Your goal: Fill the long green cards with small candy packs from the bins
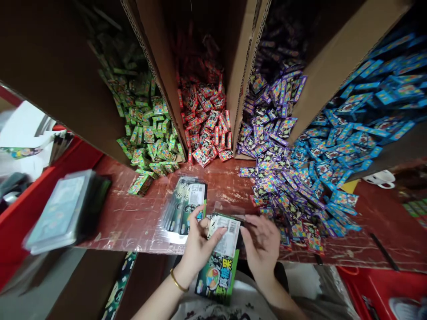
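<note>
A green and black printed packet (218,266) with a white barcode label is held upright over the table's front edge. My left hand (200,240) grips its left side, thumb across the label. My right hand (262,240) is at the packet's upper right edge, fingers bent and spread apart, and whether it pinches anything there is unclear. Clear plastic shows at the packet's top. Just left of my hands lies a fanned stack of similar packets (183,204) on the red table (133,218).
Open cardboard bins hold small green boxes (150,133), red boxes (208,124), purple boxes (270,124) and blue boxes (333,146); purple and blue ones spill to the front edge. A stack of clear plastic sleeves (60,209) sits at left, beside a red crate (36,195).
</note>
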A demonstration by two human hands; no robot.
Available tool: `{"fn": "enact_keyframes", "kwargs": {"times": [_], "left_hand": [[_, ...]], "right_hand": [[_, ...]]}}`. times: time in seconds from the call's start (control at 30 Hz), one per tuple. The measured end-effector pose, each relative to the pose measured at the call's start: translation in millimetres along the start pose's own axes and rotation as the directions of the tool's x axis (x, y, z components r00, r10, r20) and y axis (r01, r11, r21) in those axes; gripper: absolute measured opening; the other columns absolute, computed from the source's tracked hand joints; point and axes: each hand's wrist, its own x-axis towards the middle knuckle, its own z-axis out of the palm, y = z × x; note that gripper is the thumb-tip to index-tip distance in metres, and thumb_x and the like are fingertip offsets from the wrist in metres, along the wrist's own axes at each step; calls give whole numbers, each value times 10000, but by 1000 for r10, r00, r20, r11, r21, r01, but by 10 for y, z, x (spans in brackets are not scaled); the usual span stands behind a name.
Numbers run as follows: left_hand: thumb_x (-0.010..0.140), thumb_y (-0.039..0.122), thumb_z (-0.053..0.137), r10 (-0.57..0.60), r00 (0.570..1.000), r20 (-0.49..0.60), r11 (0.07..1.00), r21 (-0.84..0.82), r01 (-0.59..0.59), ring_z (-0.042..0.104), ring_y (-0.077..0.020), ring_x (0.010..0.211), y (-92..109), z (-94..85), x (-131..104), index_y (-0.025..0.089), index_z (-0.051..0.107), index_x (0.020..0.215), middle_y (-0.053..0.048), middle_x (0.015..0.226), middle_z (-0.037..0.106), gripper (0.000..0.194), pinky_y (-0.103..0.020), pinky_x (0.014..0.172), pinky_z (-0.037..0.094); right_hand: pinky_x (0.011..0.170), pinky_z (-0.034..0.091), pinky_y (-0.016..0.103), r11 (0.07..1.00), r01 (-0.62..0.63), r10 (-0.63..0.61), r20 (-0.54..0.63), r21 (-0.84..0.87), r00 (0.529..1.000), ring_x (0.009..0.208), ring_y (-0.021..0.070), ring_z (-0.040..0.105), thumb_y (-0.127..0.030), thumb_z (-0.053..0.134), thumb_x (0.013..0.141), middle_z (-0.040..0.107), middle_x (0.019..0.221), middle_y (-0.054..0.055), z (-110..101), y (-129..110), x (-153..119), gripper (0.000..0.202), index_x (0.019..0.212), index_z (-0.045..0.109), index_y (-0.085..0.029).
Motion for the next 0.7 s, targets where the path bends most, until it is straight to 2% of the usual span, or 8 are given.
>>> {"fn": "enact_keyframes", "kwargs": {"times": [0.07,0.13,0.23,0.3,0.4,0.47,0.6,0.7], "left_hand": [[763,297,669,5,1000,-29,999,-51,-7,625,-164,693,-36,18,-23,274,253,1211,32,753,588,612,-263,610,505],[773,302,657,13,998,-59,996,-86,-18,637,-167,746,-87,51,-70,276,291,1149,13,832,611,525,-272,656,514],[808,305,617,22,996,-84,995,-98,-31,637,-173,878,-143,89,-137,263,335,1104,-30,990,626,410,-288,766,510],[821,298,602,37,994,-98,994,-100,-47,624,-174,943,-154,91,-158,264,329,1141,-41,1042,621,422,-299,822,497],[832,297,589,84,989,-122,995,-41,-89,554,-197,1103,-144,51,-151,260,341,1232,-69,1192,567,472,-328,921,449],[840,305,576,102,989,-108,994,40,-98,519,-210,1147,-126,2,-125,244,413,1231,-77,1250,533,428,-325,931,435],[852,304,559,89,996,-23,988,131,-85,623,-172,831,-46,-100,-32,196,560,987,-38,906,645,174,-280,736,484],[828,260,598,177,984,7,982,64,-177,617,-175,862,20,-126,37,180,566,816,-47,896,651,87,-291,789,468]], "right_hand": [[822,521,390,1000,16,-16,26,4,1000,999,214,606,-225,611,815,603,1092,103,57,23,-147,369,1127,416,-259],[824,524,392,1000,-18,17,40,22,999,995,214,614,-220,599,826,616,1079,111,107,46,-188,343,1119,421,-246],[830,520,390,989,-131,126,72,75,989,926,204,641,-238,607,825,654,985,90,145,79,-112,315,1093,441,-230],[804,526,375,967,-221,206,118,126,971,884,201,655,-257,629,811,675,918,67,151,94,-36,330,1082,443,-227],[759,529,350,938,-304,275,175,165,945,849,201,664,-285,658,787,691,883,54,146,109,28,376,1084,439,-214],[744,527,336,935,-319,289,183,157,940,849,201,662,-292,661,786,692,900,59,141,118,24,390,1092,436,-204],[733,526,326,946,-286,255,198,150,947,838,198,664,-266,642,806,693,891,57,163,105,-49,357,1078,418,-206],[788,517,347,968,-166,128,196,190,972,867,191,656,-208,612,827,684,841,35,223,62,-101,307,1062,415,-221]]}}
